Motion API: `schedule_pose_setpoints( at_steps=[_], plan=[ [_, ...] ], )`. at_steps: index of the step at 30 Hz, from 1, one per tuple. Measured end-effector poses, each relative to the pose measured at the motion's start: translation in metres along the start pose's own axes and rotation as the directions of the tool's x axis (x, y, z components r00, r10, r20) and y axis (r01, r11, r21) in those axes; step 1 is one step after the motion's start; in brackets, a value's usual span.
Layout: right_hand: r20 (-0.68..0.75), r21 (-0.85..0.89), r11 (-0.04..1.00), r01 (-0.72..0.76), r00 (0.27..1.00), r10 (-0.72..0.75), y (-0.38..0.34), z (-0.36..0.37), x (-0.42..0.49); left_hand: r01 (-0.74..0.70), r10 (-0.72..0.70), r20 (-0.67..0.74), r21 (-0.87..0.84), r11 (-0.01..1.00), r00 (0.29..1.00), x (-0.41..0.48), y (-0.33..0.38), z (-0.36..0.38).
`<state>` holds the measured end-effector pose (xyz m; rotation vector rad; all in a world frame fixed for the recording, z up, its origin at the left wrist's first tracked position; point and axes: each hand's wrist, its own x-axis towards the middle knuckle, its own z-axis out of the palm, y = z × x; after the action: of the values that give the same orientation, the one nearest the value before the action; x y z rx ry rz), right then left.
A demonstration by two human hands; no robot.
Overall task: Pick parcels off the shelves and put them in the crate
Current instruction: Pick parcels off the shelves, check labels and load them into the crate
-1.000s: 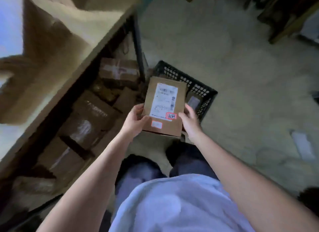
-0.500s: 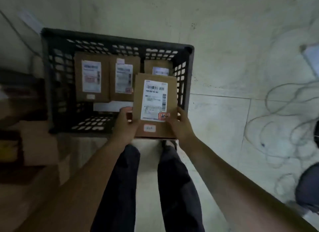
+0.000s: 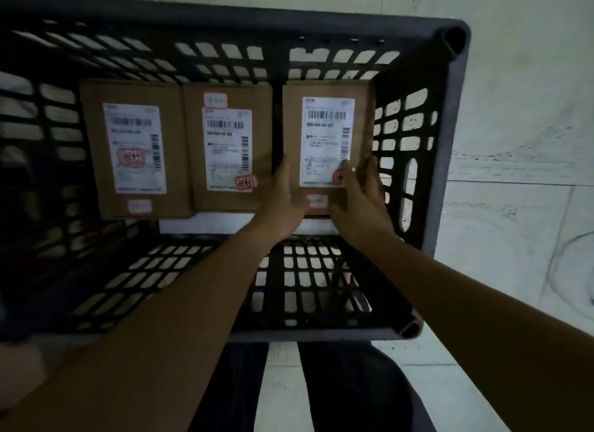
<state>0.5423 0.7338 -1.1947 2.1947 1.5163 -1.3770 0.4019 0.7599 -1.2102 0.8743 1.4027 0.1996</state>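
Half a second on, the third parcel (image 3: 324,142) has gone from above the near rim down into the black plastic crate (image 3: 456,126), and the view has closed in so the crate fills most of the picture. Going from the left, the left parcel (image 3: 135,148) and the middle parcel (image 3: 225,152) lie flat and label-up on the crate's bottom. They sit side by side with their edges touching or nearly so, and a white sheet (image 3: 180,224) shows under their near ends. Next comes the left hand (image 3: 283,200), seen from the back and laid against the third parcel's left edge, fingers reaching into the narrow gap beside the middle parcel — whether it clamps or only steadies, I cannot tell. The third parcel sits in the crate's far right corner, label up and in line with the other two; whether it rests on the bottom yet is unclear. It looks like a small, stiff cardboard box, probably light, not slippery and not obviously fragile, so the long side edges toward the near end seem the sensible place to hold it. The right hand (image 3: 360,200) grasps it there — thumb on the label's lower right corner, fingers curled round the right edge, close against the crate's right wall.
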Motion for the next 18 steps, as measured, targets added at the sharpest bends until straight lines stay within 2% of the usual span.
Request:
schedule_pose_setpoints(
  at_steps=[3, 6, 9, 12, 16, 18],
  plan=[
    [0.045, -0.105, 0.99, 0.096, 0.995, -0.092, -0.006, -0.018, -0.015, -0.001, 0.005, -0.024, 0.172, 0.985, 1.0, -0.014, 0.009, -0.016],
    [0.13, -0.178, 0.977, 0.117, 0.987, -0.094, -0.019, -0.039, -0.047, 0.016, 0.017, -0.092, 0.348, 0.938, 0.996, -0.04, 0.029, -0.033],
    [0.127, -0.228, 0.955, 0.19, 0.978, -0.164, -0.039, -0.06, -0.089, 0.032, 0.032, -0.128, 0.47, 0.882, 0.991, -0.079, 0.057, -0.054],
    [0.165, -0.265, 0.929, 0.257, 0.962, -0.219, -0.064, -0.092, -0.14, 0.047, 0.023, -0.142, 0.474, 0.879, 0.99, -0.145, 0.093, -0.071],
    [0.285, -0.159, 0.968, 0.193, 0.948, -0.142, -0.103, -0.153, -0.223, 0.098, -0.033, -0.17, 0.388, 0.916, 0.985, -0.268, 0.156, -0.075],
    [0.353, -0.187, 0.951, 0.244, 0.921, -0.167, -0.121, -0.186, -0.27, 0.162, -0.087, -0.228, 0.335, 0.928, 0.97, -0.334, 0.186, -0.072]
  ],
)
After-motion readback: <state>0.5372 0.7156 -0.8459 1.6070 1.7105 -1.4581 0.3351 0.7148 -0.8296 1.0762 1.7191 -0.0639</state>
